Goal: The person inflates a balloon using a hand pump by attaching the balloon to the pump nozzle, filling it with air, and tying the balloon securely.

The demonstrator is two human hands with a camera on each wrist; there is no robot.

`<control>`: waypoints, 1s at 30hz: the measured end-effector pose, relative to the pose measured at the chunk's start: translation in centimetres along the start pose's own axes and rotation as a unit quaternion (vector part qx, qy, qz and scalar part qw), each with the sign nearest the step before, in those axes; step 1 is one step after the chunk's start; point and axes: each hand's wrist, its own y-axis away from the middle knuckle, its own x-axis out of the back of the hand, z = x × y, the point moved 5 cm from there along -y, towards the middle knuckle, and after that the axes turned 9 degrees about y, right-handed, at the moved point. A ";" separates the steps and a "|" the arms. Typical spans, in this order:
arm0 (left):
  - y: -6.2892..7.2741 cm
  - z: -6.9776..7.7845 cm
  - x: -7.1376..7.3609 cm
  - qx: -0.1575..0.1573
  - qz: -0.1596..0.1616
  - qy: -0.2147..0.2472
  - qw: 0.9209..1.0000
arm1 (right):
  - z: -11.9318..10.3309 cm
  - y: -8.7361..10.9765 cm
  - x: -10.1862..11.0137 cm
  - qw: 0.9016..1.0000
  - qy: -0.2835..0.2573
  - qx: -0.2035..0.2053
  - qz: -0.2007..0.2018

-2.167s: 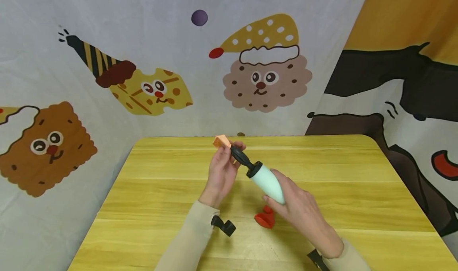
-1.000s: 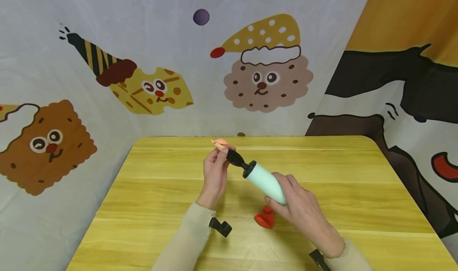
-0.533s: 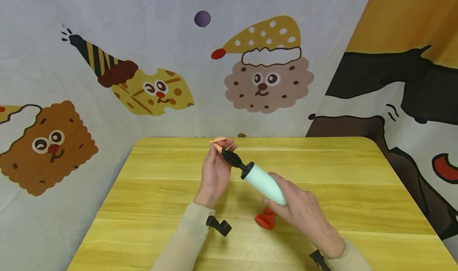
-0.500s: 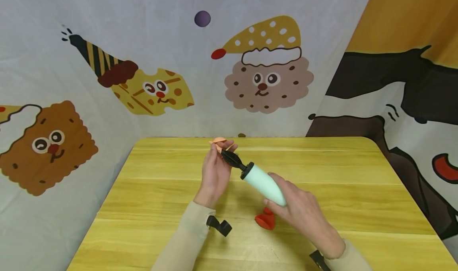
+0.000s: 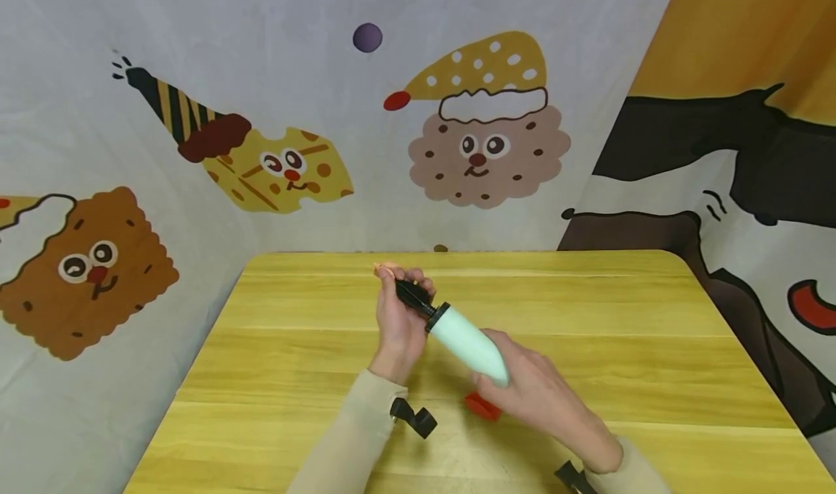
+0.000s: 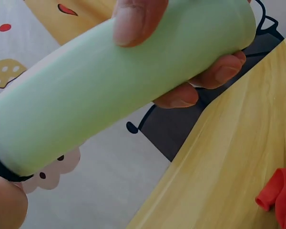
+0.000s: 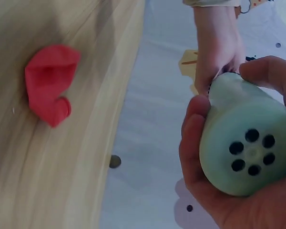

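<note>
My right hand (image 5: 538, 389) grips the mint-green barrel of a balloon hand pump (image 5: 466, 343), its fingers curled round it. The pump's black nozzle (image 5: 411, 296) points up and left into my left hand (image 5: 400, 327). There the left thumb and fingers pinch a peach-orange balloon (image 5: 387, 268) at the nozzle's tip; little of the balloon shows. In the right wrist view, the pump's end face (image 7: 250, 157) has several dark holes. A limp red balloon (image 5: 482, 407) lies on the table below the pump, partly covered by the right hand in the head view.
The wooden table (image 5: 281, 378) reaches back to a hanging cloth (image 5: 379, 189) printed with cartoon snacks. Black camera mounts sit at both wrists, the left mount (image 5: 414, 418) standing off the sleeve.
The pump has moved left and slightly down, towards the left hand. The left fingers have drawn in around the nozzle's tip, and less of the orange balloon shows. The red balloon stays on the table.
</note>
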 end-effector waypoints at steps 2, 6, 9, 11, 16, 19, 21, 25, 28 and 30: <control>0.2 0.1 0.0 -0.004 -0.003 0.008 1.000 | 0.0 0.0 -0.2 1.000 -0.017 0.002 -0.015; 0.4 0.3 -0.2 -0.019 -0.024 0.004 1.000 | 0.0 0.1 -0.4 0.998 -0.047 0.016 -0.035; 0.4 0.1 0.0 -0.033 -0.030 -0.033 0.998 | 0.0 0.3 -0.6 0.996 -0.075 0.031 -0.048; 0.4 -0.2 0.4 -0.041 -0.019 -0.066 0.997 | -0.2 0.5 -0.8 0.993 -0.091 0.037 -0.060; 0.3 -0.8 1.3 -0.046 0.016 -0.112 0.992 | -0.5 0.6 -1.2 0.991 -0.103 0.024 -0.085; 0.3 -1.1 1.5 -0.038 0.017 -0.111 0.993 | -0.6 0.6 -1.4 0.992 -0.098 0.011 -0.084; 0.2 -1.0 1.5 -0.033 0.013 -0.106 0.994 | -0.7 0.6 -1.6 0.992 -0.099 0.009 -0.079; -0.6 -0.2 1.5 -0.037 0.010 -0.110 0.993 | -0.8 0.5 -2.0 0.991 -0.110 0.017 -0.070; -1.5 1.0 1.7 -0.057 0.024 -0.110 0.992 | -0.8 0.5 -2.3 0.991 -0.110 0.020 -0.068; -2.1 1.9 2.1 -0.070 0.038 -0.106 0.991 | -0.7 0.7 -2.3 0.992 -0.103 0.021 -0.073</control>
